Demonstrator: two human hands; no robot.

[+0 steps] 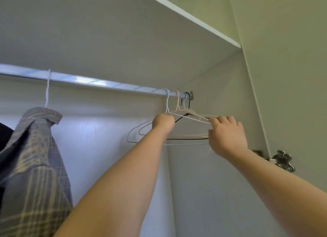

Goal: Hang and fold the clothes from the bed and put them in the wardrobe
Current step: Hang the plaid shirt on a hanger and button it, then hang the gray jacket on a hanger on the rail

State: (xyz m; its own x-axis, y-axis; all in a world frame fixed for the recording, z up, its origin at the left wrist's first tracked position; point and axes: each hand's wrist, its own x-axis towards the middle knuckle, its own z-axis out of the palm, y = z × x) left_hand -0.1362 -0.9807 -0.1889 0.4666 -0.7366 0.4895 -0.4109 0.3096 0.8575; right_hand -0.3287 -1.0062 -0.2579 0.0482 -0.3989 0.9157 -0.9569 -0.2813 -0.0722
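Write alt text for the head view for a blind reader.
A left hand and right hand grip empty hangers bunched at the right end of a wardrobe rail. A plaid shirt hangs further left.

The plaid shirt [33, 166] runs off 2 edges, left and bottom, and the dark garment [5, 135] behind it shows only a sliver. The rail [88, 81] leaves the frame at left — its printed wrap is too blurred to read. The left hand [163, 124] hides the necks of the hangers [177, 102]; the right hand [227, 136] covers their right ends, and its forearm masks part of the hinge [283, 159].
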